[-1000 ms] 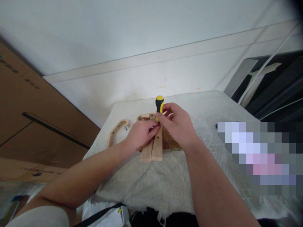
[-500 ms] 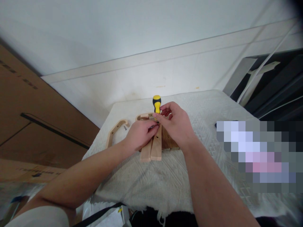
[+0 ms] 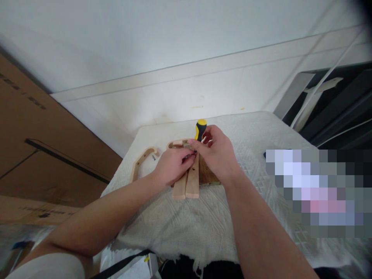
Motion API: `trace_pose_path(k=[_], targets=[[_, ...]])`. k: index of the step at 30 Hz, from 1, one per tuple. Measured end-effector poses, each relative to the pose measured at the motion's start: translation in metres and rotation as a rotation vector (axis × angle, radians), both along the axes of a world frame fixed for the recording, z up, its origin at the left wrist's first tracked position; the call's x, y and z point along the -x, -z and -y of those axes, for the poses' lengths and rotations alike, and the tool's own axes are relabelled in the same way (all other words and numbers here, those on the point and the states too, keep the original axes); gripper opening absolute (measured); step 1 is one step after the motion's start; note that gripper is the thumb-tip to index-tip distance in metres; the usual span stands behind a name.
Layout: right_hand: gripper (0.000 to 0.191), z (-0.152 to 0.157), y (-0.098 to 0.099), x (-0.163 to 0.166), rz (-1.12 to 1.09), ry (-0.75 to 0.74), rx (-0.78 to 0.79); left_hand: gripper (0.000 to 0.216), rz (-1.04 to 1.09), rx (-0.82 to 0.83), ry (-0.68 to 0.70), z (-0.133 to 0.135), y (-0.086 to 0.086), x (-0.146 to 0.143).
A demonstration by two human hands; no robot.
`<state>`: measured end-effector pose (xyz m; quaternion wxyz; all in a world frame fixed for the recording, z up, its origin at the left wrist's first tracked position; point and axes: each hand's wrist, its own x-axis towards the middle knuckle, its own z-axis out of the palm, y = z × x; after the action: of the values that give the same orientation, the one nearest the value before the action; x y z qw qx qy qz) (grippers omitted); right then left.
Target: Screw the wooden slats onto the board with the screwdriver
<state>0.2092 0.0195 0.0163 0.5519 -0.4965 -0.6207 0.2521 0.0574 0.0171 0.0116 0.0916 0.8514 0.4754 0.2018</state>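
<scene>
A screwdriver (image 3: pixel 200 129) with a yellow and black handle leans to the right above the wooden pieces. The fingers of my right hand (image 3: pixel 219 151) are curled at its handle, thumb stretched toward my left fingertips. My left hand (image 3: pixel 173 164) rests on two light wooden strips (image 3: pixel 192 186), its thumb and fingers pinching a small metal piece that looks like a screw (image 3: pixel 187 156). Where the screwdriver tip sits is hidden by my fingers. Under the strips lies a darker brown wooden block (image 3: pixel 207 175).
To the left, a curved wooden hook piece (image 3: pixel 139 161) with holes lies on the cloth-covered table (image 3: pixel 203 224), a loose screw (image 3: pixel 154 157) beside it. A large cardboard box (image 3: pixel 52 147) stands at the left. Behind the table is a white wall (image 3: pixel 174 100). A blurred-out patch covers the right side.
The screwdriver has gone from nearly upright to tilted, its handle top shifting right toward my right hand. My left hand has stayed in place.
</scene>
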Motion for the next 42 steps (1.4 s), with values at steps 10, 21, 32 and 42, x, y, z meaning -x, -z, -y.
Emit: trace_pose_path(k=[10, 21, 32, 42], targets=[[0.019, 0.0006, -0.002, -0.0013, 0.021, -0.052, -0.024, 0.022, 0.025, -0.016, 0.003, 0.0012, -0.0011, -0.0015], [0.019, 0.0024, -0.0023, -0.0013, 0.002, -0.119, 0.006, 0.021, 0.049, 0.003, -0.006, 0.0021, -0.0004, -0.0011], [0.02, 0.0017, -0.0018, -0.0014, 0.001, -0.125, 0.006, 0.021, 0.026, 0.004, -0.013, 0.0011, -0.0008, -0.0012], [0.02, 0.0019, -0.0035, -0.0026, 0.025, -0.104, -0.005, 0.022, 0.033, 0.018, 0.004, 0.0018, -0.0026, -0.0014]])
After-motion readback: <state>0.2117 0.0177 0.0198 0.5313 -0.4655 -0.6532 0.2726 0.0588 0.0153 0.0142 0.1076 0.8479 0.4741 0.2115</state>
